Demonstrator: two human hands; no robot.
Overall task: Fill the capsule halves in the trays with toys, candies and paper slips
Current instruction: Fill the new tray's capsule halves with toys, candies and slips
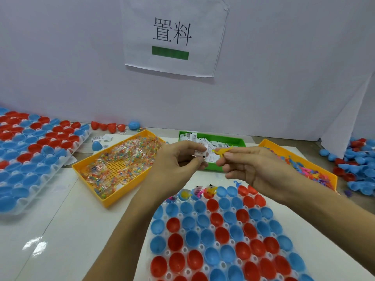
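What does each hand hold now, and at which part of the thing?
The left hand pinches a paper slip by its left end, between thumb and fingertips. The right hand pinches a small yellow toy near its lower middle; its tips stick out.

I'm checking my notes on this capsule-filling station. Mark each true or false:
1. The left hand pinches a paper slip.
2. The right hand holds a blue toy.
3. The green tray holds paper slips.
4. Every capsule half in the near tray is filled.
1. True: the left hand pinches a paper slip.
2. False: the right hand holds a yellow toy.
3. True: the green tray holds paper slips.
4. False: in the near tray, only a few far-row halves hold items.
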